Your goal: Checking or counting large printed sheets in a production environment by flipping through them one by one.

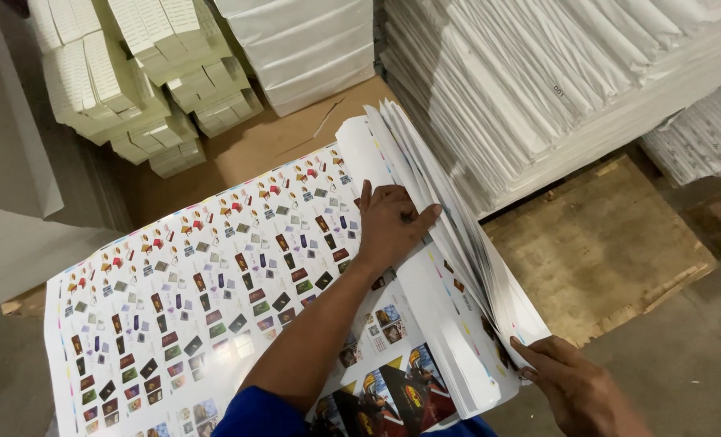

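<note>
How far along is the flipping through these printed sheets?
Done: one printed sheet lies flat and fully exposed. In hand: the left hand presses into the fanned sheet edges, and the right hand lifts their near corner. Left: the curled sheets, whose number cannot be told.

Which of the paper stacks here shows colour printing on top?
The printed-sheet stack under the left hand, covered in small coloured pictures. The right hand lifts its fanned edge. The white stack and folded bundles behind look plain.
</note>
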